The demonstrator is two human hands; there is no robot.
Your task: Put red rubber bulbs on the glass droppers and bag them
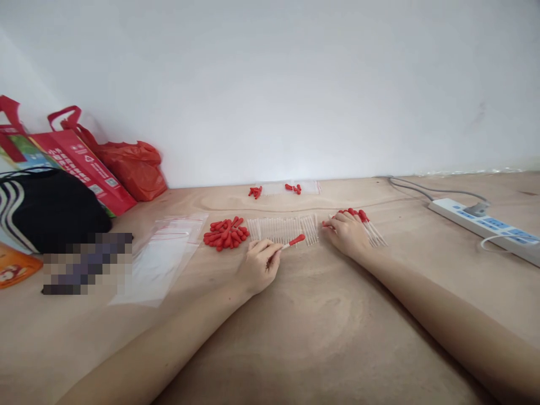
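My left hand (260,264) pinches a thin pale stick with a red, rounded tip (297,240), which points to the right. Just beyond it lies a row of plain pale sticks (280,229), side by side. Left of that row is a heap of red teardrop-shaped pieces (226,234). My right hand (348,233) rests low over the table with its fingers bent and close together; a speck of red shows at the fingertips, too small to name. Beside and partly behind this hand lie several red-tipped sticks (374,230) in a row.
Clear plastic zip bags (164,259) lie at the left. Another clear bag (274,188) and small red pieces (255,192) are near the wall. A white power strip (485,222) with cables is at the right. Red bags (84,163) and a black bag (54,208) stand far left.
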